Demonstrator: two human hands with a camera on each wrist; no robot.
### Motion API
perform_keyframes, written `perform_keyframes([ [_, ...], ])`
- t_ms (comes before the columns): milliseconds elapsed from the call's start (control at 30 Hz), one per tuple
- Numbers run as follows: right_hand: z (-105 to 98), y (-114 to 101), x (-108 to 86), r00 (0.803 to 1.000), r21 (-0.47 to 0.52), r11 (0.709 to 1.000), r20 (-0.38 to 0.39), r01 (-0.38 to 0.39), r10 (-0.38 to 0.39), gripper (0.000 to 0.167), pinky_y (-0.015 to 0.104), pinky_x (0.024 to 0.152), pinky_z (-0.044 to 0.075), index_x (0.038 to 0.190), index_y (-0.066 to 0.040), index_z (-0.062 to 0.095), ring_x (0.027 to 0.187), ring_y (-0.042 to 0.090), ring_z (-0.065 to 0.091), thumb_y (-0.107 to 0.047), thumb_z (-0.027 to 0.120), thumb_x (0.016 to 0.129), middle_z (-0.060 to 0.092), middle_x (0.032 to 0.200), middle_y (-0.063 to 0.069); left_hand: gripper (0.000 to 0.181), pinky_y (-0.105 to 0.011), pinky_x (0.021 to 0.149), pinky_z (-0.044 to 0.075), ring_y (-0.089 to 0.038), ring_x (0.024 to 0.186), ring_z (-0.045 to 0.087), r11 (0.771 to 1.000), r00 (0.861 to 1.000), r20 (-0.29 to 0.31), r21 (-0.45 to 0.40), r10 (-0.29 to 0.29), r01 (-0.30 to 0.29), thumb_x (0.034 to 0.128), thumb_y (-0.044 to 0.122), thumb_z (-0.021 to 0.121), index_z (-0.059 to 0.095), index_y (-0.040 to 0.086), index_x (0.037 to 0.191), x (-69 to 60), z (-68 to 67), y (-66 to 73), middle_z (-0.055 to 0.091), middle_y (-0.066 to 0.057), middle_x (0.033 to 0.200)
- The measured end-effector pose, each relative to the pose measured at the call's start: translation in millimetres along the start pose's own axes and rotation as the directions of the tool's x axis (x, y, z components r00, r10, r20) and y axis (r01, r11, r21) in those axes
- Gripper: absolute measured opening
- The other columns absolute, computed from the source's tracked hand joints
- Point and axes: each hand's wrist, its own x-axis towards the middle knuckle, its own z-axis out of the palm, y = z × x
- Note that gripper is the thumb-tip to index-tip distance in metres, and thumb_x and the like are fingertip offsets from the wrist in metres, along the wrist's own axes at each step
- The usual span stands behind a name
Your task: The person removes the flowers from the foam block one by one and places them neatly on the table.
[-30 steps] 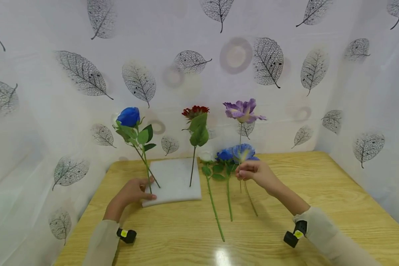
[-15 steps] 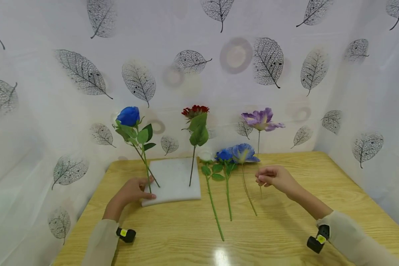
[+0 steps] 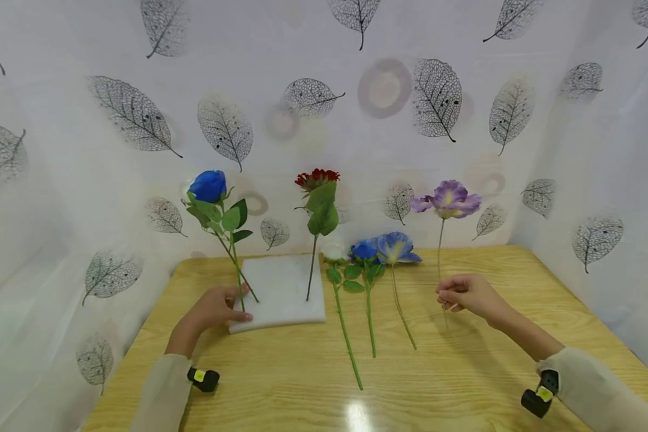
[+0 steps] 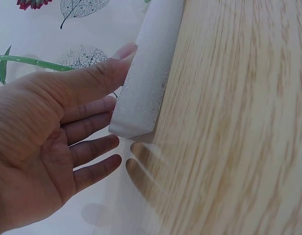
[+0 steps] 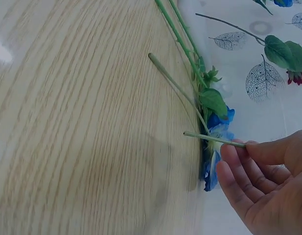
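Observation:
A white foam block (image 3: 283, 312) lies on the wooden table. My left hand (image 3: 216, 309) rests at its left end, thumb and index finger touching its upper surface; in the left wrist view the other fingers (image 4: 97, 169) are nearly straight. Standing in the foam are a blue rose (image 3: 209, 187), beside a second stem, and a red flower (image 3: 317, 179) with green leaves. My right hand (image 3: 472, 297) pinches the thin stem of a purple flower (image 3: 449, 199) between thumb and fingers, bloom upward. In the right wrist view the stem's lower end (image 5: 204, 136) sticks out past the fingertips.
Between foam and right hand lie a white flower (image 3: 333, 252), a blue flower (image 3: 364, 251) and a pale blue flower (image 3: 395, 247), stems toward the front. A white leaf-print curtain (image 3: 313, 54) stands behind and along the sides of the table (image 3: 281, 384).
My right hand has moved right and slightly toward the front with the purple flower, away from the lying flowers; its bloom has turned. The left hand has stayed at the foam block.

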Motion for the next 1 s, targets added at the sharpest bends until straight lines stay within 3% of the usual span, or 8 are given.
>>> perform_keyframes([
  [167, -3.8, 4.0, -1.4, 1.0, -0.008, 1.0, -0.005, -0.028, 0.028, 0.032, 0.038, 0.071, 0.063, 0.119, 0.021, 0.061, 0.077, 0.013, 0.072, -0.005, 0.061, 0.101, 0.075, 0.098, 0.024, 0.068, -0.028, 0.059, 0.033, -0.016, 0.068, 0.037, 1.0, 1.0, -0.003, -0.007, 0.002, -0.002, 0.076, 0.032, 0.091, 0.067, 0.003, 0.133, -0.2, -0.5, -0.1, 0.04, 0.001, 0.069],
  [300, -6.1, 6.6, -4.0, 0.999, -0.029, 0.999, 0.002, -0.043, 0.043, 0.028, 0.036, 0.069, 0.063, 0.114, 0.019, 0.064, 0.075, 0.015, 0.072, -0.005, 0.063, 0.1, 0.075, 0.094, 0.021, 0.041, -0.027, 0.059, 0.032, -0.016, 0.067, 0.036, 1.0, 1.0, -0.005, -0.006, 0.011, -0.011, 0.0765, 0.031, 0.091, 0.07, 0.005, 0.1, 0.7, 0.3, -0.1, 0.038, 0.001, 0.068],
  [400, -7.4, 8.9, -6.0, 0.998, -0.042, 0.998, 0.009, -0.055, 0.055, 0.026, 0.035, 0.067, 0.063, 0.11, 0.018, 0.066, 0.073, 0.016, 0.072, -0.005, 0.064, 0.099, 0.075, 0.09, 0.018, 0.039, -0.027, 0.059, 0.032, -0.015, 0.066, 0.036, 1.0, 1.0, -0.003, -0.01, 0.015, -0.015, 0.0769, 0.031, 0.09, 0.061, 0.007, 0.087, 0.9, 0.5, -0.1, 0.037, 0.001, 0.067],
  [467, -8.0, 9.7, -7.2, 0.998, -0.045, 0.997, 0.013, -0.06, 0.061, 0.025, 0.035, 0.067, 0.063, 0.109, 0.019, 0.066, 0.071, 0.016, 0.071, -0.003, 0.064, 0.098, 0.075, 0.089, 0.018, 0.039, -0.027, 0.059, 0.032, -0.016, 0.066, 0.036, 1.0, 1.0, -0.003, -0.014, 0.01, -0.01, 0.0767, 0.031, 0.091, 0.066, 0.005, 0.092, 0.6, 0.4, 0.3, 0.037, 0.001, 0.067],
  [533, -8.4, 9.9, -8.2, 0.998, -0.051, 0.996, 0.013, -0.067, 0.068, 0.024, 0.035, 0.066, 0.063, 0.108, 0.019, 0.066, 0.07, 0.017, 0.071, -0.002, 0.063, 0.098, 0.075, 0.087, 0.018, 0.047, -0.027, 0.059, 0.032, -0.016, 0.067, 0.036, 1.0, 1.0, -0.003, -0.018, 0.0, 0.0, 0.0765, 0.031, 0.091, 0.073, 0.002, 0.109, 0.3, -0.2, 0.8, 0.038, 0.001, 0.068],
  [600, -8.6, 9.9, -9.0, 0.997, -0.054, 0.996, 0.013, -0.075, 0.076, 0.024, 0.036, 0.066, 0.063, 0.108, 0.019, 0.066, 0.07, 0.018, 0.072, -0.002, 0.063, 0.098, 0.074, 0.086, 0.017, 0.066, -0.027, 0.059, 0.032, -0.016, 0.068, 0.036, 1.0, 1.0, -0.002, -0.017, -0.011, 0.011, 0.0764, 0.031, 0.091, 0.068, 0.002, 0.131, -0.1, -0.6, 1.5, 0.039, 0.0, 0.07],
  [667, -8.7, 10.2, -9.4, 0.996, -0.059, 0.995, 0.011, -0.085, 0.086, 0.024, 0.037, 0.066, 0.063, 0.107, 0.019, 0.066, 0.07, 0.019, 0.071, -0.002, 0.063, 0.098, 0.074, 0.084, 0.016, 0.077, -0.027, 0.06, 0.033, -0.016, 0.069, 0.037, 1.0, 1.0, -0.001, -0.02, -0.023, 0.023, 0.0761, 0.032, 0.091, 0.059, 0.003, 0.14, -0.4, -1.0, 2.0, 0.04, 0.0, 0.071],
  [1000, -9.2, 18.2, -10.2, 0.991, -0.097, 0.986, -0.003, -0.133, 0.133, 0.019, 0.032, 0.06, 0.062, 0.101, 0.017, 0.069, 0.065, 0.017, 0.07, -0.001, 0.065, 0.095, 0.074, 0.08, 0.014, 0.079, -0.029, 0.062, 0.033, -0.017, 0.071, 0.038, 1.0, 1.0, 0.008, -0.003, -0.011, 0.011, 0.0762, 0.033, 0.091, 0.058, 0.003, 0.141, 0.1, -0.1, 0.9, 0.041, 0.0, 0.074],
])
